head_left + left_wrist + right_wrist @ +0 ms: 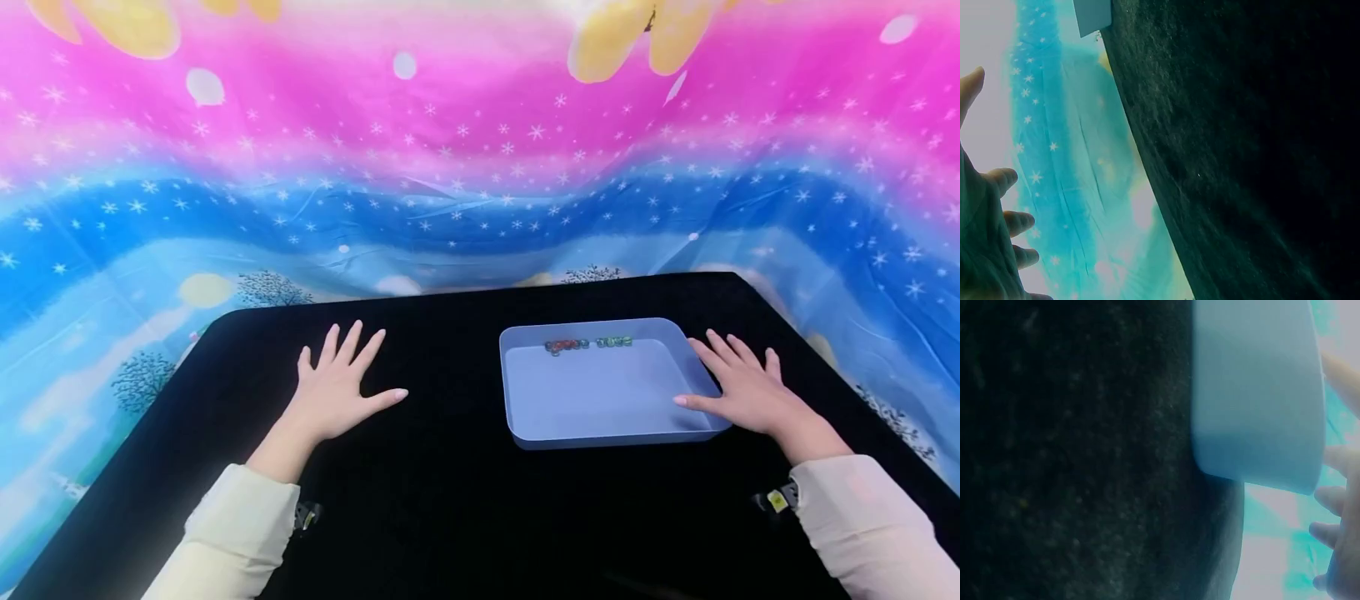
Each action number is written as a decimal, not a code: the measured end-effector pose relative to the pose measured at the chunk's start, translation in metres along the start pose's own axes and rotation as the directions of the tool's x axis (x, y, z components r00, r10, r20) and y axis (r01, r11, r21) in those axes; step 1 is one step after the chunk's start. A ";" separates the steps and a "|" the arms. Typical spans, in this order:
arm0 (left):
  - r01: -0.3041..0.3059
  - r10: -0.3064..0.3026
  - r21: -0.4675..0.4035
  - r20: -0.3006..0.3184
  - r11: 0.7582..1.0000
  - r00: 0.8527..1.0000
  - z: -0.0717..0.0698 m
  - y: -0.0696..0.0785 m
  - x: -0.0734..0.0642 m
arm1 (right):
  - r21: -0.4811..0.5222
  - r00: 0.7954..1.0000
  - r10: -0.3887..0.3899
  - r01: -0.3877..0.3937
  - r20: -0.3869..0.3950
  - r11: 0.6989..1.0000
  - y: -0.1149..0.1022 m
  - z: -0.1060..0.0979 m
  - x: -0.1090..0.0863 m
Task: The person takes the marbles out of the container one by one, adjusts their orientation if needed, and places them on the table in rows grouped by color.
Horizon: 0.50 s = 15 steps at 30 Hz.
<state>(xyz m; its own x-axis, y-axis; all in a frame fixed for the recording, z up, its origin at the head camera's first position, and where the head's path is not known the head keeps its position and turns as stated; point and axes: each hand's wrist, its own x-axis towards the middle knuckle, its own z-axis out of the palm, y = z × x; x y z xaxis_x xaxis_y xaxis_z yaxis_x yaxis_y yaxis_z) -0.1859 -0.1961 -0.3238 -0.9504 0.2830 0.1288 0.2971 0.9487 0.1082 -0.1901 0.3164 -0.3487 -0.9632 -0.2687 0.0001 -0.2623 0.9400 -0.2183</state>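
A shallow blue-grey tray (pixel 585 408) with rounded corners sits right of centre on the black table. Along its far inner side lie small glassy pieces, a dark and red group (pixel 567 345) and a greenish group (pixel 615 342). My right hand (pixel 738 385) is spread at the tray's right end, its thumb overlapping the rim in the head view. In the right wrist view, those fingertips (pixel 1330 499) are near the tray wall (pixel 1254 394). To the left of the tray, my left hand (pixel 337 385) has its fingers spread and holds nothing.
The black cloth-covered table (pixel 450 517) has its far edge near a hanging cloth (pixel 450 167) printed pink and blue with snowflakes. Small dark devices are strapped at both wrists, beside the pale sleeves (pixel 240 517).
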 end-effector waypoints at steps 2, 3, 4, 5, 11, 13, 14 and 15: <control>-0.006 0.006 -0.001 0.004 1.000 1.000 0.001 0.003 0.002 | 0.003 1.000 -0.002 0.002 0.007 1.000 0.001 0.001 0.000; -0.008 0.008 -0.003 0.007 1.000 1.000 0.001 0.004 0.003 | 0.007 1.000 -0.003 0.003 0.012 1.000 0.001 0.002 0.000; -0.012 0.012 -0.004 0.008 1.000 1.000 0.001 0.005 0.004 | 0.011 1.000 -0.003 0.003 0.018 1.000 0.001 0.003 0.001; -0.017 0.017 -0.004 0.009 1.000 1.000 0.002 0.006 0.005 | 0.014 1.000 -0.003 0.002 0.023 1.000 0.002 0.003 0.001; -0.043 0.043 -0.012 0.014 0.999 0.999 0.006 0.015 0.010 | 0.022 0.999 -0.002 0.001 0.049 1.000 0.001 0.006 0.001; -0.052 0.052 -0.016 0.013 0.999 0.999 0.008 0.018 0.012 | 0.025 0.999 -0.008 0.007 0.053 1.000 0.000 0.007 0.000; -0.057 0.057 -0.017 0.012 0.998 0.998 0.009 0.019 0.013 | 0.024 0.998 -0.007 0.006 0.057 1.000 0.000 0.008 0.000; -0.063 0.063 -0.016 0.011 0.998 0.998 0.010 0.020 0.014 | 0.023 0.998 -0.007 0.006 0.059 1.000 0.000 0.008 0.000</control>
<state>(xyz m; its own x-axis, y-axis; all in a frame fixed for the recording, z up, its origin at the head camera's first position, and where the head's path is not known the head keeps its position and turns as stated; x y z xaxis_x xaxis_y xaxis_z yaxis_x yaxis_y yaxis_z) -0.1938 -0.1717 -0.3293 -0.9308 0.3438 0.1243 0.3577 0.9266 0.1158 -0.1893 0.3147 -0.3564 -0.9561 -0.2875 -0.0561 -0.2665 0.9333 -0.2405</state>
